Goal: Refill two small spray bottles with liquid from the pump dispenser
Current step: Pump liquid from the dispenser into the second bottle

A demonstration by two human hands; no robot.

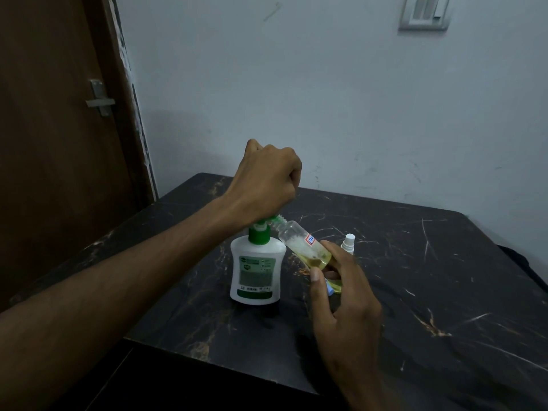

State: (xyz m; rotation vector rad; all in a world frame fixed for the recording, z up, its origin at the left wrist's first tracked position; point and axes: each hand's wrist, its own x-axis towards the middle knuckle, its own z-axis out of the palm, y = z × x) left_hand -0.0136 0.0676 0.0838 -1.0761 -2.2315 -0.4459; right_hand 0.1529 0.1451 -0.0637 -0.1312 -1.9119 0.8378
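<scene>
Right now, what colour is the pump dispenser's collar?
Green, on the white pump dispenser; its collar shows best in the head view.

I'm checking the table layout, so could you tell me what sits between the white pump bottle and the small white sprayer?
In the head view, the clear bottle, tilted and held by the right hand, lies between the pump bottle and the sprayer.

dark marble-look table, white pump dispenser standing mid-table, small white spray cap at its 3 o'clock
</scene>
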